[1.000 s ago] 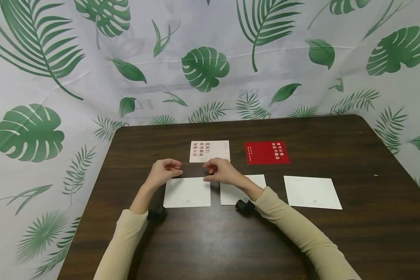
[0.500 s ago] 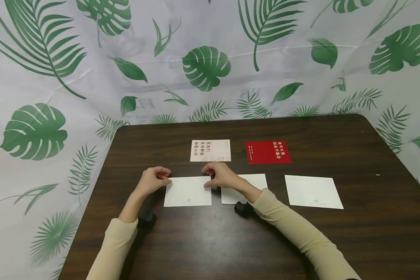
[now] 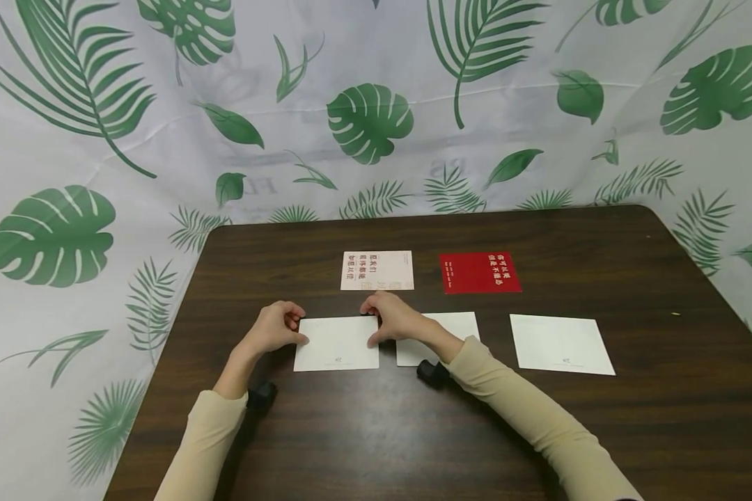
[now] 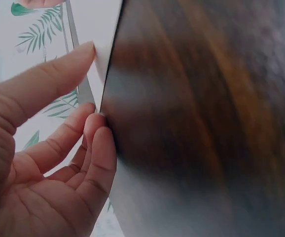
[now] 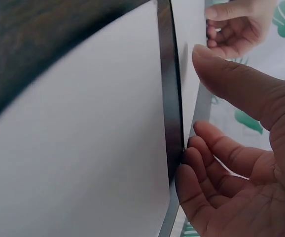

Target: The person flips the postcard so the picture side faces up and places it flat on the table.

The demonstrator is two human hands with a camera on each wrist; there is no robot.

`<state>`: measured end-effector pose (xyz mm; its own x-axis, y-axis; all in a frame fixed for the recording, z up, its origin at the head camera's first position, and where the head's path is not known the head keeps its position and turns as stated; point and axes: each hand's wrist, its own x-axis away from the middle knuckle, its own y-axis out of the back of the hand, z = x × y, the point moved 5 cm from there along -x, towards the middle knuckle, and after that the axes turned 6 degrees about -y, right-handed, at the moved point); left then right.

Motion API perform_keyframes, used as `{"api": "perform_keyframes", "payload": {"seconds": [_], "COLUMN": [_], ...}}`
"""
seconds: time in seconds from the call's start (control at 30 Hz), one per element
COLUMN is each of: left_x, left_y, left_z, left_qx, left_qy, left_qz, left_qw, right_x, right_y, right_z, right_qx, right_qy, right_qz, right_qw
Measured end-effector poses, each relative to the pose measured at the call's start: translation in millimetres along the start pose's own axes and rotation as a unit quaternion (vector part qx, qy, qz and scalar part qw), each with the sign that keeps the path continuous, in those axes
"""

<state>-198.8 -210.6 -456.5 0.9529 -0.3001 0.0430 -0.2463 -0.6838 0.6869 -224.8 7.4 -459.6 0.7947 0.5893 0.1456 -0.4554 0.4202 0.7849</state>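
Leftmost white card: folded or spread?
Spread: the head view shows the card broad, with no visible crease, between the left hand and right hand.

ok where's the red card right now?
In the head view, the red card lies on the far part of the table, right of the pale printed card and farther back than the rightmost white card.

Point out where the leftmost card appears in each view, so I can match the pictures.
Head: leftmost card lies left of centre, nearer than the pink card.
Left wrist: leftmost card is a narrow white strip at the top, left of centre.
Right wrist: leftmost card is a narrow white strip at the top, right of centre.
Shared landmark: the left hand, large in its own view, small at top right in the right wrist's.
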Motion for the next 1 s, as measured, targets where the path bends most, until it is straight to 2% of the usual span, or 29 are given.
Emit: {"api": "perform_keyframes", "payload": {"seconds": [0.3, 0.57, 0.77, 1.0], "left_x": [-1.9, -1.9, -0.1, 3.8], "left_y": [-4.6, -6.6, -8.6, -7.2], "left_z": [2.2, 1.1, 1.6, 3.1], "left_qx": [-0.012, -0.017, -0.004, 0.016], "left_qy": [0.005, 0.003, 0.009, -0.003], "left_qz": [0.006, 0.013, 0.012, 0.023], "left_qw": [0.9999, 0.9998, 0.9999, 0.9996], "right_x": [-0.2, -2.9, -1.6, 2.4], "right_y": [-1.4, -1.2, -4.2, -4.6], "right_z": [1.7, 5.2, 4.1, 2.9], "right_qx": [0.034, 0.058, 0.036, -0.018], "right_qy": [-0.046, -0.065, -0.095, -0.084], "right_qz": [0.001, 0.011, 0.019, 0.001], "right_qw": [0.9984, 0.9962, 0.9946, 0.9963]}}
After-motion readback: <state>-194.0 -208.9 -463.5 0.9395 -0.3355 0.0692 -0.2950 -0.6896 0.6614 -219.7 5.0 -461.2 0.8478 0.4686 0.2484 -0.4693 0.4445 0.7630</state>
